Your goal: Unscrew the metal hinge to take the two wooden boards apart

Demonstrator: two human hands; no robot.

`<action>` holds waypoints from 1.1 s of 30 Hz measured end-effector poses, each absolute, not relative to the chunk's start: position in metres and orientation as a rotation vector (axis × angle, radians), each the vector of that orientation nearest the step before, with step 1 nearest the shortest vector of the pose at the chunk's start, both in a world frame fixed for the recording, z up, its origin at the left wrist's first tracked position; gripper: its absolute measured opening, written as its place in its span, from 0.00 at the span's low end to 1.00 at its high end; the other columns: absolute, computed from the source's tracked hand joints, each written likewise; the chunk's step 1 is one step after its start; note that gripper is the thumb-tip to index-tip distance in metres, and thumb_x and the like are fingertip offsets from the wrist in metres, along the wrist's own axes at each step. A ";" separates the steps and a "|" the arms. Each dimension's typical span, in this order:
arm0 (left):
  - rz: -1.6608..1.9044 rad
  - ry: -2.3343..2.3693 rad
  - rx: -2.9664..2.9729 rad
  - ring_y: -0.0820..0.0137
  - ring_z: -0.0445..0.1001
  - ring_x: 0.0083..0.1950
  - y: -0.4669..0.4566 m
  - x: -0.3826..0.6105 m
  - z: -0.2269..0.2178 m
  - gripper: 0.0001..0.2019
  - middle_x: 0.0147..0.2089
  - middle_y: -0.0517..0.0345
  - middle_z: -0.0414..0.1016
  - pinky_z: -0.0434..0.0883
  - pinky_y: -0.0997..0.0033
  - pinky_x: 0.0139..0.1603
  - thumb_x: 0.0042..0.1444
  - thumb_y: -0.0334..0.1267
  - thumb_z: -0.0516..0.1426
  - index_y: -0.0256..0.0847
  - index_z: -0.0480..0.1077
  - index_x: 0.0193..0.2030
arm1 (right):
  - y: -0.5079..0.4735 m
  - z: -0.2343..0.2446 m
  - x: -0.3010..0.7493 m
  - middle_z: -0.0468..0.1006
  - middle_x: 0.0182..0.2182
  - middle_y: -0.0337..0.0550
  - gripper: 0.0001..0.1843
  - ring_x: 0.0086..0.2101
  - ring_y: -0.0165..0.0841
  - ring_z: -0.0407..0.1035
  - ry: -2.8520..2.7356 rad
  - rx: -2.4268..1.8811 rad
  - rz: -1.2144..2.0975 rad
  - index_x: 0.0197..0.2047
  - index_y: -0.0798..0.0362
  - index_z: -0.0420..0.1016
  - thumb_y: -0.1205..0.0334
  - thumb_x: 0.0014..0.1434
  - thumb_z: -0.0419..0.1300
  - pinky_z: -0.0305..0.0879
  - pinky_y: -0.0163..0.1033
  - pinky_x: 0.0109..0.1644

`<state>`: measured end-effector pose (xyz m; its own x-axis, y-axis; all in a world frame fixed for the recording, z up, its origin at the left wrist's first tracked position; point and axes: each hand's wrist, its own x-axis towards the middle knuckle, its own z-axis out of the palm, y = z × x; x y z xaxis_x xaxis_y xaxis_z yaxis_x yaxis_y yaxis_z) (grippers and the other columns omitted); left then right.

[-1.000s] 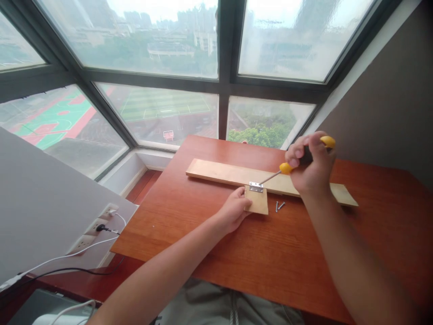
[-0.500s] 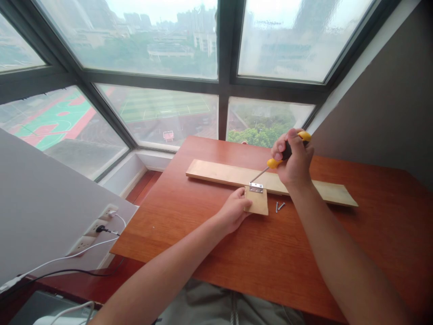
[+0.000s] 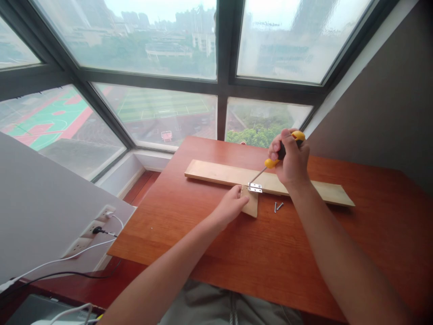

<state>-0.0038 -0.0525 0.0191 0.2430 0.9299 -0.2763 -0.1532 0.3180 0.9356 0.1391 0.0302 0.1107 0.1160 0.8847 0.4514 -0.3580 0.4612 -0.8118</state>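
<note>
My right hand [image 3: 291, 155] is wrapped round the yellow and black handle of a screwdriver [image 3: 271, 163], its shaft slanting down to the left. The tip meets the left end of a silver hinge [image 3: 255, 188]. That hinge lies where a long pale wooden board [image 3: 223, 174] meets a small wooden piece [image 3: 251, 206]. My left hand [image 3: 233, 205] grips the small piece by its left edge. Two loose screws [image 3: 278, 206] rest on the table just right of the small piece.
The reddish-brown wooden table [image 3: 176, 216] stretches below large windows [image 3: 152, 45]. At the left, white and black cables run from wall sockets [image 3: 89, 229]. A grey laptop-like object [image 3: 30, 311] sits low at the bottom left.
The small wooden piece has turned and shifted left under my left hand, so the hinge now overhangs its right side. My right hand keeps the screwdriver tip at the hinge.
</note>
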 end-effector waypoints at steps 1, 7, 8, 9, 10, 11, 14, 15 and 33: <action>0.901 1.061 1.011 0.66 0.75 0.44 -0.051 -0.006 0.019 0.13 0.44 0.51 0.77 0.70 0.72 0.43 0.53 0.32 0.57 0.36 0.68 0.46 | 0.030 0.111 0.138 0.65 0.19 0.29 0.20 0.16 0.23 0.58 -1.110 -0.596 1.001 0.30 0.49 0.61 0.46 0.55 0.67 0.55 0.31 0.18; 0.856 1.277 1.524 0.64 0.74 0.48 -0.044 -0.020 0.023 0.09 0.47 0.52 0.77 0.70 0.67 0.49 0.57 0.34 0.55 0.39 0.69 0.45 | 0.031 0.113 0.135 0.65 0.19 0.29 0.20 0.17 0.23 0.59 -1.141 -0.629 0.994 0.30 0.48 0.61 0.47 0.55 0.67 0.56 0.30 0.19; 0.842 1.348 1.619 0.64 0.74 0.47 -0.044 -0.022 0.024 0.08 0.45 0.52 0.77 0.70 0.67 0.49 0.58 0.35 0.55 0.40 0.69 0.44 | 0.032 0.113 0.134 0.65 0.19 0.29 0.20 0.17 0.23 0.59 -1.151 -0.637 0.991 0.31 0.48 0.61 0.46 0.55 0.66 0.56 0.31 0.19; 0.822 1.415 1.706 0.64 0.74 0.46 -0.044 -0.024 0.025 0.07 0.44 0.53 0.77 0.70 0.66 0.48 0.58 0.35 0.54 0.41 0.69 0.43 | 0.033 0.113 0.134 0.65 0.20 0.29 0.20 0.17 0.23 0.59 -1.161 -0.646 0.992 0.31 0.48 0.61 0.46 0.55 0.66 0.57 0.31 0.19; 0.799 1.472 1.789 0.64 0.74 0.45 -0.044 -0.025 0.026 0.06 0.42 0.53 0.76 0.70 0.66 0.47 0.59 0.35 0.54 0.41 0.69 0.42 | 0.034 0.113 0.134 0.65 0.20 0.29 0.19 0.17 0.23 0.59 -1.172 -0.657 0.996 0.32 0.48 0.61 0.46 0.55 0.66 0.57 0.31 0.19; 0.774 1.517 1.867 0.63 0.73 0.44 -0.044 -0.025 0.026 0.05 0.41 0.53 0.76 0.70 0.65 0.46 0.59 0.35 0.53 0.41 0.68 0.41 | 0.034 0.113 0.134 0.65 0.20 0.29 0.19 0.17 0.24 0.60 -1.181 -0.667 1.000 0.32 0.47 0.61 0.46 0.55 0.65 0.58 0.31 0.20; 0.713 1.589 2.056 0.62 0.72 0.43 -0.045 -0.025 0.024 0.02 0.40 0.52 0.74 0.68 0.63 0.46 0.59 0.35 0.53 0.41 0.66 0.37 | 0.036 0.114 0.134 0.65 0.21 0.29 0.16 0.17 0.24 0.60 -1.210 -0.666 1.035 0.33 0.47 0.61 0.50 0.56 0.65 0.58 0.32 0.20; 0.699 1.600 2.096 0.62 0.72 0.44 -0.045 -0.025 0.023 0.02 0.40 0.52 0.74 0.68 0.63 0.46 0.60 0.35 0.53 0.41 0.66 0.37 | 0.036 0.114 0.134 0.65 0.21 0.29 0.15 0.18 0.24 0.60 -1.228 -0.648 1.059 0.33 0.48 0.61 0.52 0.57 0.64 0.57 0.32 0.21; 0.521 1.678 2.307 0.62 0.71 0.46 -0.048 -0.026 0.022 0.05 0.44 0.49 0.72 0.68 0.63 0.49 0.63 0.37 0.52 0.40 0.66 0.38 | 0.051 0.114 0.122 0.68 0.26 0.30 0.15 0.19 0.24 0.60 -1.413 -0.532 1.207 0.37 0.46 0.58 0.51 0.58 0.62 0.57 0.33 0.21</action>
